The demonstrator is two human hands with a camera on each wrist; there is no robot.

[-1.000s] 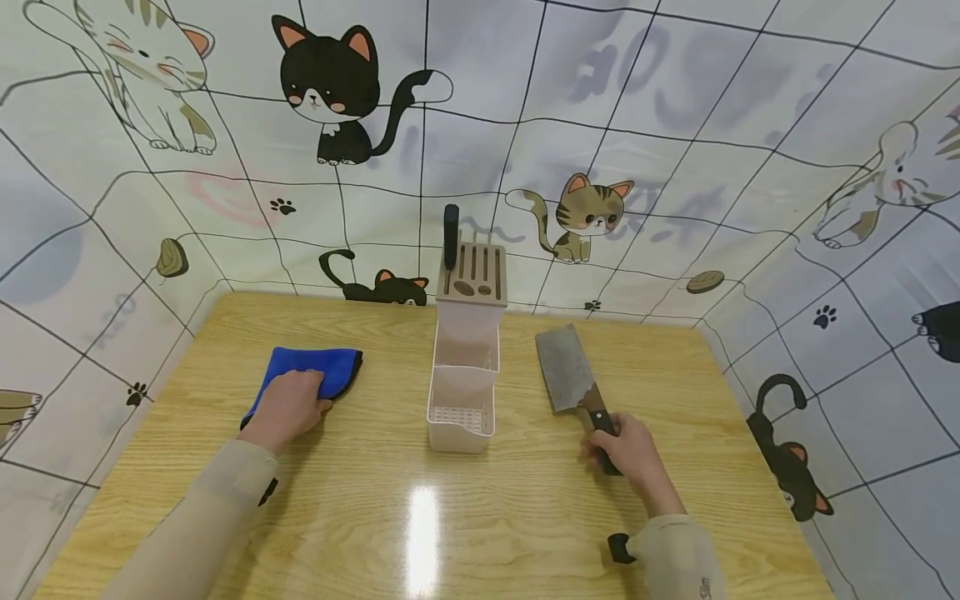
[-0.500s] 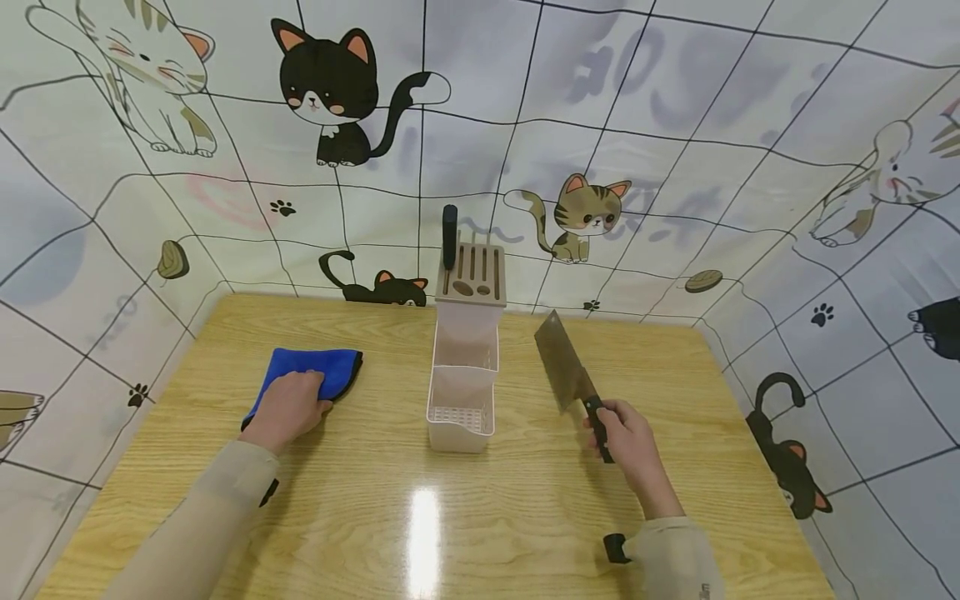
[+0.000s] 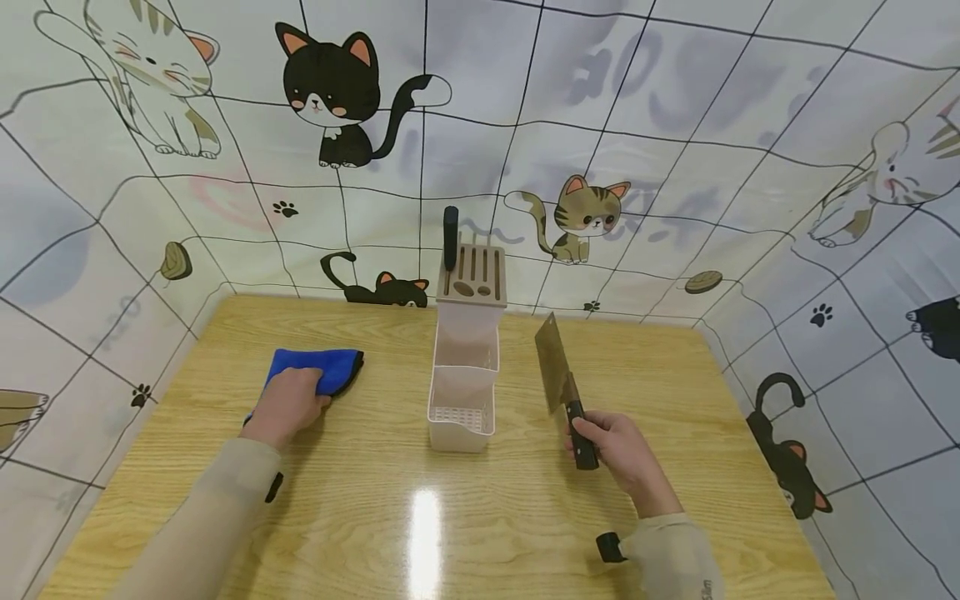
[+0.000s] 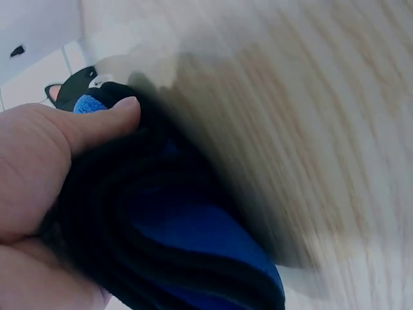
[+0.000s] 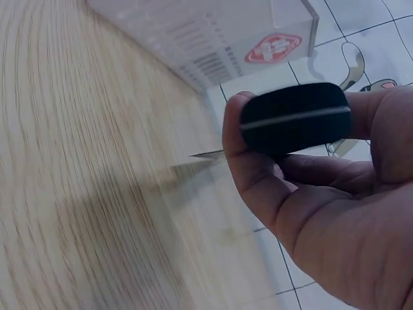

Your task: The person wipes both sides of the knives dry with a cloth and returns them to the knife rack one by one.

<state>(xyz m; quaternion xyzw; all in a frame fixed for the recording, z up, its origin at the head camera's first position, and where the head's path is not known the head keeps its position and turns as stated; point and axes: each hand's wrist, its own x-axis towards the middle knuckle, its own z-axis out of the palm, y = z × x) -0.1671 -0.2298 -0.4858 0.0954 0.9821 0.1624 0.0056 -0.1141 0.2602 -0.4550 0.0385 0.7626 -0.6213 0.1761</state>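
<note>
My right hand [image 3: 618, 450] grips the black handle of a cleaver [image 3: 553, 362]. Its broad blade points to the back of the table and is turned nearly edge-on in the head view. In the right wrist view the handle's dark butt end [image 5: 295, 119] shows between thumb and fingers, and most of the blade is hidden. On the left, my left hand [image 3: 287, 407] holds a folded blue cloth [image 3: 341, 367] with black edging. The left wrist view has the thumb [image 4: 110, 123] over the cloth's stacked layers.
Between the hands stands a pale plastic utensil holder [image 3: 461, 437] with two open compartments and a slotted beige top [image 3: 487, 292]. A black-handled utensil [image 3: 450, 237] sticks up from one slot. A cat-patterned sheet [image 3: 465, 125] surrounds the wooden table [image 3: 360, 500].
The cleaver has come up from lying flat and rolled until its blade is nearly edge-on. My right hand has shifted slightly left. My left hand and the cloth have hardly moved.
</note>
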